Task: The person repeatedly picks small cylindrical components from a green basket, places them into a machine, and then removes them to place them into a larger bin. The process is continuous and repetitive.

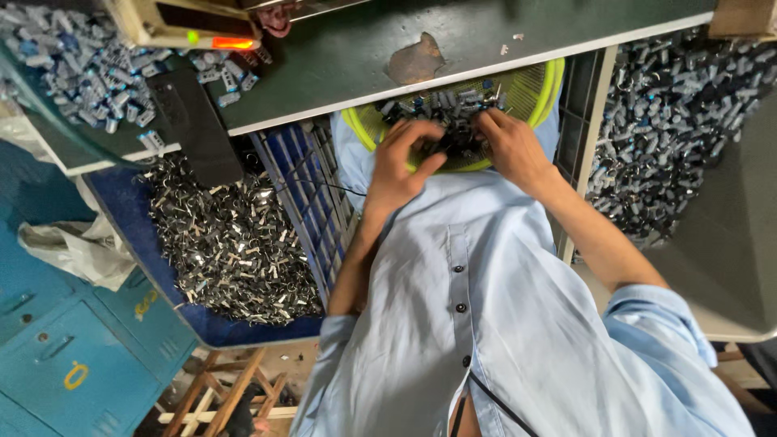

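A yellow-green mesh basket (538, 89) rests on my lap under the table edge and holds several small grey and blue metal parts (445, 105). Both my hands are inside it, close together. My left hand (401, 158) has its fingers curled and pinched on small dark parts at the basket's near side. My right hand (510, 146) presses its fingertips into the same cluster of parts. What lies between the fingertips is partly hidden. My light blue shirt fills the lower part of the view.
A green table (364, 57) carries a pile of blue-grey parts (81, 65), a black flat device (190, 121) and a yellow machine (186, 24). A blue crate of silver clips (235, 243) stands left, a bin of dark parts (672, 121) right, a blue cabinet (65, 348) lower left.
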